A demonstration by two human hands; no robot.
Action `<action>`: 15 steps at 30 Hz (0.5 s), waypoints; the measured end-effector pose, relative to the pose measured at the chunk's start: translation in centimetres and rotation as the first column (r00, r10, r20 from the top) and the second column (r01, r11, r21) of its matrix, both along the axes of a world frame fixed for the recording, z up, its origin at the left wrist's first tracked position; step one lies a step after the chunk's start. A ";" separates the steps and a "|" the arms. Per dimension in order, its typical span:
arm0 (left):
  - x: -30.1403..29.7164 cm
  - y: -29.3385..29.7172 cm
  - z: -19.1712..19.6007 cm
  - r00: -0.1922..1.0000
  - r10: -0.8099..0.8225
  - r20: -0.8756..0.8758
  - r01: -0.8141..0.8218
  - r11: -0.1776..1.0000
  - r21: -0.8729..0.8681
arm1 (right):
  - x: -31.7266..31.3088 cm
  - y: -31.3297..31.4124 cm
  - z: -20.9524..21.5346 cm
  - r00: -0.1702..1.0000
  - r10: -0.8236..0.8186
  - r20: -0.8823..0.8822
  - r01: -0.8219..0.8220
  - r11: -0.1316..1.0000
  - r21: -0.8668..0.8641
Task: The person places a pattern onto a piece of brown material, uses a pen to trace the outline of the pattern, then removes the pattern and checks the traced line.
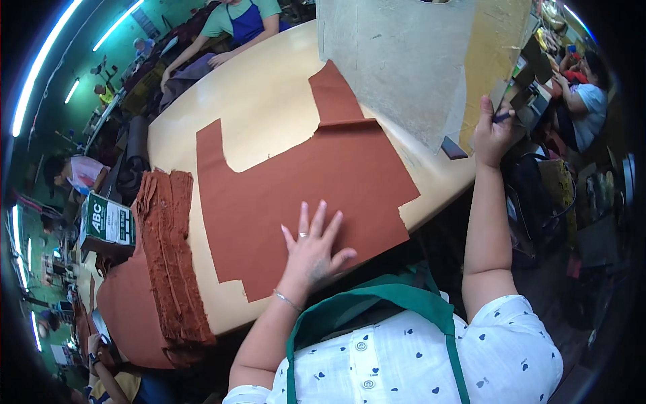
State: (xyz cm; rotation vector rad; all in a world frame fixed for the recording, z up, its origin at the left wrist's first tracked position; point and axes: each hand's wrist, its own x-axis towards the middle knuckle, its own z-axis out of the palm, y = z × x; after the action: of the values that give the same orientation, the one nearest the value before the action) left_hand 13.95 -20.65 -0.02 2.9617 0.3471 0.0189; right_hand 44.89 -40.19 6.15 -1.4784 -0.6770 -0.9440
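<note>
A rust-brown cut fabric panel (303,175) lies flat on the pale table, with two upward strips and a curved cutout between them. A fold crosses its right strip. My left hand (313,246) rests on the panel's lower part, fingers spread, nothing held. Off the table's right edge, my raised right hand (494,138) has its fingers curled around a dark pen-like stick (503,116). Beside its thumb runs the edge of a large grey board (397,60) with a tan strip; I cannot tell whether the hand grips that edge too.
Frayed rust-brown fabric strips (176,256) lie stacked at the table's left, by a green-and-white box (108,222). A small dark rectangular thing (454,148) sits at the right table edge (441,207). Across the table, a person in a blue apron (245,25) handles dark cloth.
</note>
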 end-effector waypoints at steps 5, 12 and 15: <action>9.3 6.7 2.3 0.973 0.125 0.194 -0.101 0.986 -0.132 | -2.0 -3.5 -1.0 0.998 -0.053 -0.041 0.050 0.996 -0.074; 21.2 12.1 3.8 0.947 0.290 -0.141 -0.314 0.930 -0.194 | -3.8 -7.4 -1.9 0.977 -0.146 -0.155 0.131 0.986 -0.101; 22.6 12.6 2.0 0.925 0.296 -0.236 -0.325 0.941 -0.094 | -3.4 -10.7 -0.6 0.979 -0.196 -0.062 0.195 0.981 -0.023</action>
State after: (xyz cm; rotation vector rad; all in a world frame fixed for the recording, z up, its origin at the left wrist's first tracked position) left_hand 36.54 -8.06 1.98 2.7506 0.8131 -0.2843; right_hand 41.48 -50.92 5.53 -1.6049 -0.4999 -1.0373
